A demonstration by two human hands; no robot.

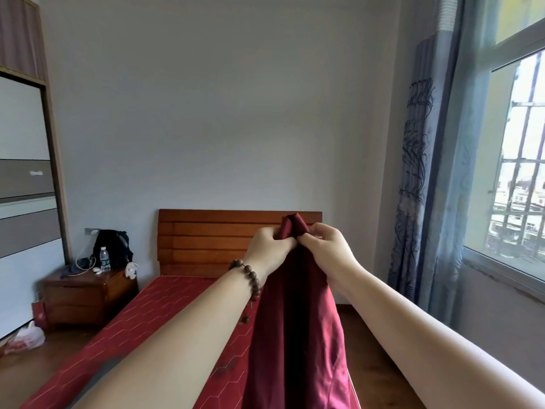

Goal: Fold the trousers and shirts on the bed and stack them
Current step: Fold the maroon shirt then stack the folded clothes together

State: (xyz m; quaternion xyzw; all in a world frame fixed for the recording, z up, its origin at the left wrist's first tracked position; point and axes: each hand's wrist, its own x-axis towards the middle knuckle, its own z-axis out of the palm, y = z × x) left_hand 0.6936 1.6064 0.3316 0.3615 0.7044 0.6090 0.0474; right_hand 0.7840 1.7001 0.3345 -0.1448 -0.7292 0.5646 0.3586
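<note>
A dark red garment (298, 335) hangs in the air in front of me, its top end bunched together and its length dropping past the bottom of the view. My left hand (269, 246), with a wooden bead bracelet on its wrist, grips the top end from the left. Touching it, my right hand (323, 246) pinches the same end from the right. Beneath the garment lies the bed (153, 317) with a red patterned mattress. I cannot tell whether the garment is trousers or a shirt.
A wooden headboard (206, 240) stands against the far wall. On the left, a nightstand (85, 296) carries a black bag, a water bottle and cables, beside a wardrobe (26, 187). Blue curtains (427, 187) and a window are at the right.
</note>
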